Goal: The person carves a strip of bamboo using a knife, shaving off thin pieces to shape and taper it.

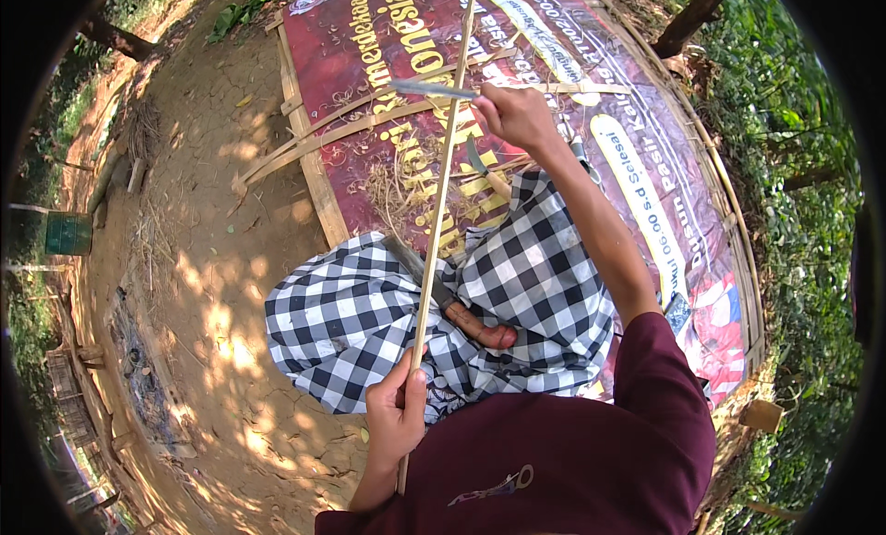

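A long, thin bamboo strip (441, 198) runs upright across the middle of the view. My left hand (397, 410) is closed around its lower part, near my body. Farther out, my right hand (517, 115) grips a knife whose grey blade (429, 88) points left and crosses the strip; whether the edge touches it I cannot tell. On my lap, over the black-and-white checked cloth (351, 304), lies a large blade with a brown wooden handle (480, 327). A smaller curved knife (475, 156) with a pale handle rests just beyond my knees.
Under me a red printed banner (369, 175) covers a bamboo-edged platform, with curled shavings (392, 189) and split bamboo strips (360, 124) on it. Cracked bare earth (221, 221) lies to the left, with a green container (69, 233) at the far left. Dense green plants (803, 286) border the right.
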### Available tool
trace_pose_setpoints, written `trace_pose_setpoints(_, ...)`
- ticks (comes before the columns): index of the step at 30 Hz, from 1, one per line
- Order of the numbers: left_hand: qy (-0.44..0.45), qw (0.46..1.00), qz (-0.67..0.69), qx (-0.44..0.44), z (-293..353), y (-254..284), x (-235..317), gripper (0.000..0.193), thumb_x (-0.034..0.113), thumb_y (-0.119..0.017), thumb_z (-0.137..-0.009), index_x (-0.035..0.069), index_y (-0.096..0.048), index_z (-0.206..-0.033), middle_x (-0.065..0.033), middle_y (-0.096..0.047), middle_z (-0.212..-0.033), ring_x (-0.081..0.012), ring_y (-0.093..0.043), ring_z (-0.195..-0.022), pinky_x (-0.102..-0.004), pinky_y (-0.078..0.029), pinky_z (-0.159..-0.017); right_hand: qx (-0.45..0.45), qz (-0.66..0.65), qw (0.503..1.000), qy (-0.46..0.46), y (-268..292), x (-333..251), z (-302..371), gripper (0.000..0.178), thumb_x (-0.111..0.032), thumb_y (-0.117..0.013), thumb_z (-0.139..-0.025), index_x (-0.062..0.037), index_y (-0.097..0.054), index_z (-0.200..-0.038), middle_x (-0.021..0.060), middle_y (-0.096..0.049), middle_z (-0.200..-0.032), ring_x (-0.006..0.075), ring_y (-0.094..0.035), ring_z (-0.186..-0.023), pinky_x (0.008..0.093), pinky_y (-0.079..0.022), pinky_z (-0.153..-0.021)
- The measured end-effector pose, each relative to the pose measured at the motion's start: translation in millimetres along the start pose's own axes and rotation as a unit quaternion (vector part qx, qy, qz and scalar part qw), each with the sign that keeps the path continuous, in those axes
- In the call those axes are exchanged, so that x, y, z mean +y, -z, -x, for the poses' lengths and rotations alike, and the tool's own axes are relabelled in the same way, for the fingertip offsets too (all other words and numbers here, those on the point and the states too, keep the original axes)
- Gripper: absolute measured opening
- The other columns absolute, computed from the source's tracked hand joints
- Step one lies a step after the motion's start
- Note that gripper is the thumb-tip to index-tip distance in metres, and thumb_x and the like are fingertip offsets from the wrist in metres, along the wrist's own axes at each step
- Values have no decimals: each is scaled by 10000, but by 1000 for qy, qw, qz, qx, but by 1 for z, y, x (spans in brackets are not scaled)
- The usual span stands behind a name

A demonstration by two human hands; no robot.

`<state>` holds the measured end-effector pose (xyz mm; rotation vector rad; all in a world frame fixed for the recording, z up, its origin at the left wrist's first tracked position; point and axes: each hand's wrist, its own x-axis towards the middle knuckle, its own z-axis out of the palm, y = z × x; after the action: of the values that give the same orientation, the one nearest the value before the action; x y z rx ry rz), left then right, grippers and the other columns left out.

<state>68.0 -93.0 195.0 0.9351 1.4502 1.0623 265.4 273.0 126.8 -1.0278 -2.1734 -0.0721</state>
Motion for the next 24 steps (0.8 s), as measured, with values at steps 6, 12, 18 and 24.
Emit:
trace_pose_setpoints(6,-37,996,-79,-4,19,9,0,326,32,-515,-919,-48,-546,-1233,74,-424,-583,14,-329,-482,-181,-244,-420,53,15,993,107,-2,15,-3,387,-444,-508,-916,-118,-479,-709,42,-509,-487,263,-510,-380,365,-400,-357)
trace_pose_setpoints(12,-21,998,-26,-46,15,-2,3,331,45,-475,-941,-66,-509,-1251,74,-404,-557,11,-335,-460,-175,-251,-410,141,98,980,-96,2,72,-42,379,-444,-480,-928,-115,-553,-753,125,-554,-524,356,-573,-499,462,-453,-450)
trace_pose_setpoints(18,-18,999,-35,-14,30,4,-3,308,38,-538,-905,-91,-562,-1184,54,-474,-594,10,-367,-498,-176,-268,-421,120,-68,987,-85,21,58,-28,350,-313,-507,-940,-49,-553,-716,171,-536,-558,376,-534,-517,453,-402,-480)
trace_pose_setpoints(24,-129,980,-148,-3,36,7,-12,337,50,-600,-858,-125,-566,-1144,-23,-514,-536,-17,-424,-465,-205,-306,-403,127,-242,953,-132,53,56,-23,410,-272,-463,-978,14,-522,-690,139,-420,-504,184,-425,-443,359,-349,-468)
